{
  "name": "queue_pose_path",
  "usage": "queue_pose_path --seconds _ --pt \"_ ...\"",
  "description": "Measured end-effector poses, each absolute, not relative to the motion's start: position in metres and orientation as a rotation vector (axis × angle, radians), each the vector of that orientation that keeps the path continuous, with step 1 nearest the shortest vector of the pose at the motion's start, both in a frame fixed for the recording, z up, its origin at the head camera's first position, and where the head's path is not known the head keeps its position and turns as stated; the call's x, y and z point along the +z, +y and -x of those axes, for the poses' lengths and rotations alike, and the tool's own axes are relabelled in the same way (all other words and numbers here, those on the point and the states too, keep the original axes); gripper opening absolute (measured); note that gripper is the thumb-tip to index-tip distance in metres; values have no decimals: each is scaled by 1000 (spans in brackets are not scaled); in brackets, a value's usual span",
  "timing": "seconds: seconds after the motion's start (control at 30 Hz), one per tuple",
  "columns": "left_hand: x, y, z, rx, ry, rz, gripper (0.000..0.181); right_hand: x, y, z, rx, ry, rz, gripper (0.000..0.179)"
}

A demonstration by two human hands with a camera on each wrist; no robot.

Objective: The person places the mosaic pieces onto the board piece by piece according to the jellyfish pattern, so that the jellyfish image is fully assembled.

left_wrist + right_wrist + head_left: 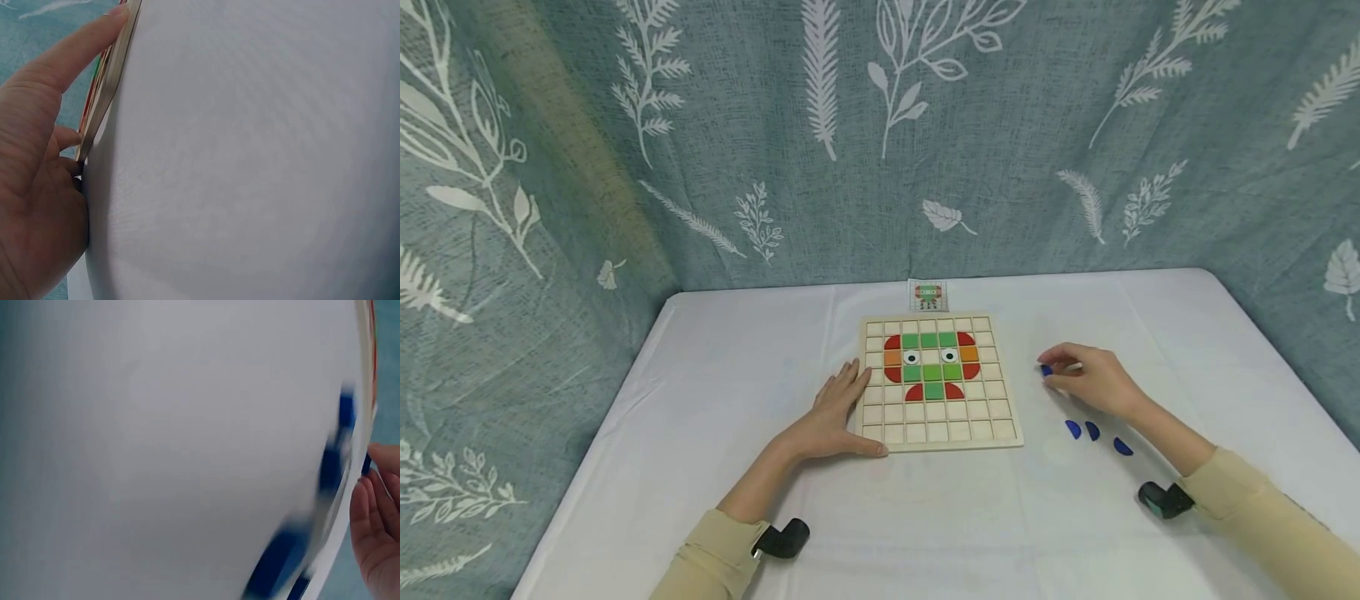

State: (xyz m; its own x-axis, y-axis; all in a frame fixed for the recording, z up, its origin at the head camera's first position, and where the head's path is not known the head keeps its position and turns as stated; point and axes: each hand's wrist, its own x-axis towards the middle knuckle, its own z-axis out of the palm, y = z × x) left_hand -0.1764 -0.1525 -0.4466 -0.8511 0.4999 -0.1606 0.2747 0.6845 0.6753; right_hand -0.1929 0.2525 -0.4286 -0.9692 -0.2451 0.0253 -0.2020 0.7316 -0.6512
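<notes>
A square wooden grid board (pixel 895 433) lies on the table, with red, green and orange tiles and two eye tiles set in its cells. My left hand (pixel 835 412) rests at the board's left side, fingers stretched along that edge and the thumb at the near left corner. In the left wrist view, the thumb (pixel 69 53) touches the board's rim (pixel 106 94). To the right of the board, my right hand (pixel 1093 379) pinches a blue piece (pixel 1046 370) between thumb and fingertips, above the table. Three blue half-round pieces (pixel 1092 431) lie below that hand.
A small picture card (pixel 928 295) with a coloured figure on a grid lies just behind the board. White cloth (pixel 737 350) covers the table, and a leaf-patterned teal curtain (pixel 850 208) hangs behind it. Black cameras are strapped at both wrists.
</notes>
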Motion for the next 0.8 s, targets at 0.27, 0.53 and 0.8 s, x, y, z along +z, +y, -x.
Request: queue_pose_path --seconds 0.27,0.53,0.8 --pt "-446 -152 177 956 2572 -596 123 -425 189 184 -1207 2639 723 20" --pt "-447 -151 177 932 2575 -584 123 -430 153 183 -1133 2548 900 21" --pt "-444 -151 176 942 2565 -590 122 -432 148 183 -1115 2555 934 18"
